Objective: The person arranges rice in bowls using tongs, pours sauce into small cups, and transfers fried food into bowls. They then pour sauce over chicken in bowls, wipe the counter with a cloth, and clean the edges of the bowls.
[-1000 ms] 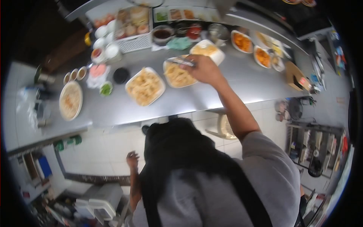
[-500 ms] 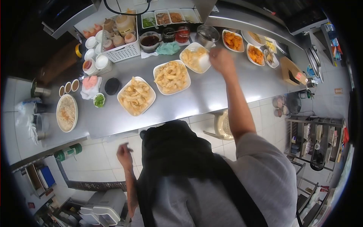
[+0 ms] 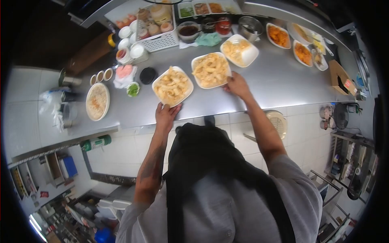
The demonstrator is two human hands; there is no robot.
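I observe three square white dishes in a slanting row on the steel counter. The near dish and the middle dish are heaped with pale golden strips; the third dish is part-filled, its right side bare. The left hand has its fingers at the near dish's lower edge. The right hand touches the middle dish's right corner. I cannot tell whether either grip is closed. Left of these, an oval plate holds a pale, rice-like food, and a small bowl holds chopped greens. Behind stand a perforated basket of bottles and a bowl of dark liquid.
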